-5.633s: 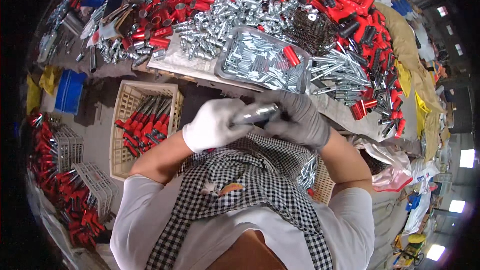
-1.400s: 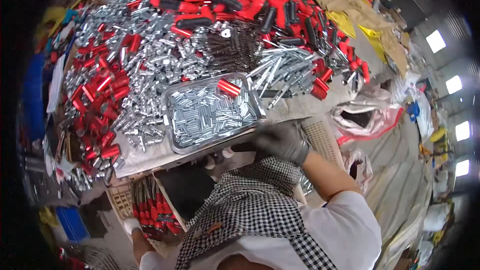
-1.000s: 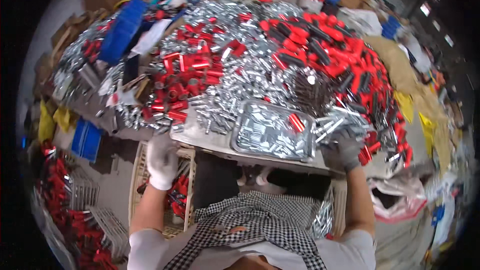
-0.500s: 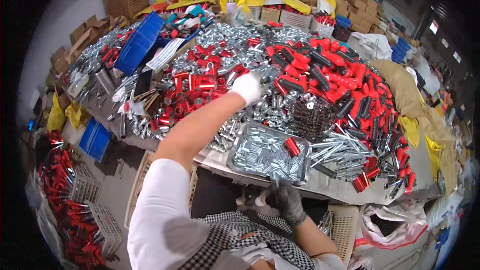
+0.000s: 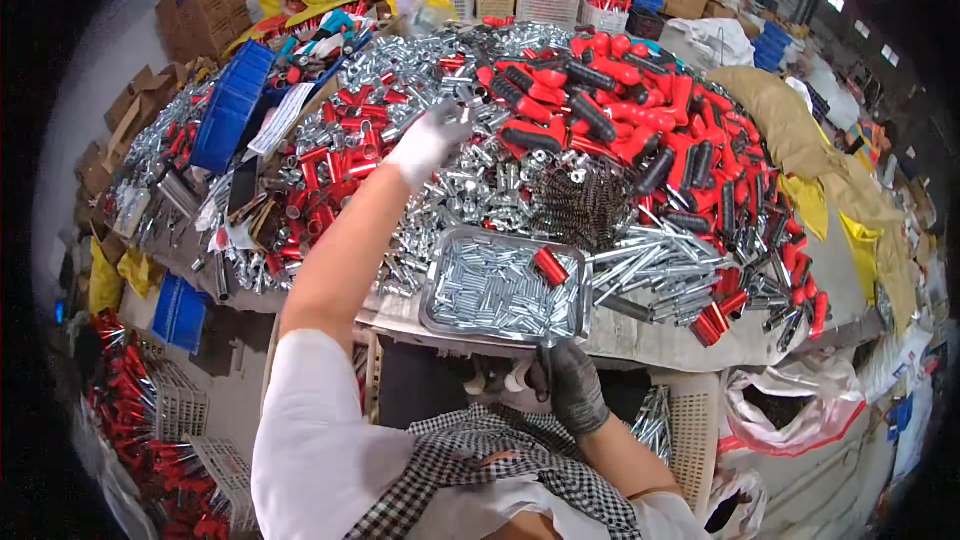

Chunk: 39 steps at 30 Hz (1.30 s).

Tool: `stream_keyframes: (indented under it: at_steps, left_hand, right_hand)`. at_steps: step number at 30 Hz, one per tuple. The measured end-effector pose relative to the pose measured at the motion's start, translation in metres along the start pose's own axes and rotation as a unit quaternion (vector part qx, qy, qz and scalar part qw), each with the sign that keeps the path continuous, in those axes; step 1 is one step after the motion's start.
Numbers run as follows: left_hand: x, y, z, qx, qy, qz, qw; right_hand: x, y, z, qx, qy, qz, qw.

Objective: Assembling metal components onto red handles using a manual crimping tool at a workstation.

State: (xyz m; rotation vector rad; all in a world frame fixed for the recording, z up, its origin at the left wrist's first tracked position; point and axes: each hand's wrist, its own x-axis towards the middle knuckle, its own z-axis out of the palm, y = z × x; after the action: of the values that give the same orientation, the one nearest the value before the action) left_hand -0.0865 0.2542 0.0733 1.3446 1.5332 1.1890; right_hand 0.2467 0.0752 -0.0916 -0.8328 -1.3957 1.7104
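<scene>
My left hand (image 5: 428,140), in a white glove, stretches far over the table and rests its fingertips on a heap of small silver metal parts (image 5: 470,175), beside red sleeves (image 5: 335,155). Whether it grips a part is hidden. My right hand (image 5: 575,388), in a dark grey glove, hangs with curled fingers just below the table's front edge, under a shallow metal tray (image 5: 432,318). The tray holds several short silver pins and one red cylinder (image 5: 550,266). Nothing shows in the right hand.
The table is heaped with red and black handles (image 5: 610,110), coiled springs (image 5: 585,205) and silver rods (image 5: 665,265). A blue bin (image 5: 228,120) lies at the left. Slatted crates (image 5: 170,405) with red tools stand under the table; white sacks (image 5: 790,410) sit at the right.
My left arm has reached a little farther across the pile toward the silver parts. My right hand has stayed below the tray's front edge.
</scene>
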Motion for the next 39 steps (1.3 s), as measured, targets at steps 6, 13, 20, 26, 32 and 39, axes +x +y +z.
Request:
stream_keyframes:
  at_steps: [6,13,20,26,32,39]
  left_hand:
    - [-0.186,0.022,0.044,-0.011,-0.028,0.019,0.999]
    - [-0.258,-0.003,0.061,0.105,-0.11,0.149,0.977]
    - [-0.261,-0.027,0.085,0.183,-0.251,0.22,0.925]
    - [-0.229,-0.006,0.067,0.094,-0.217,0.032,0.971]
    - [-0.14,-0.007,0.074,0.25,-0.192,0.133,0.94]
    - [0.055,0.015,0.037,0.362,0.164,0.009,0.918]
  right_hand:
    - [-0.004,-0.029,0.012,-0.036,-0.008,-0.037,0.999]
    - [-0.009,-0.023,0.029,-0.155,-0.115,-0.05,0.98]
    - [-0.012,-0.01,0.036,-0.179,-0.219,-0.131,0.95]
    - [-0.008,-0.054,0.031,-0.466,-0.109,-0.158,0.863]
    - [0.002,-0.016,-0.012,-0.29,-0.051,-0.153,0.943]
    - [0.007,-0.026,-0.02,-0.012,0.043,-0.078,0.996]
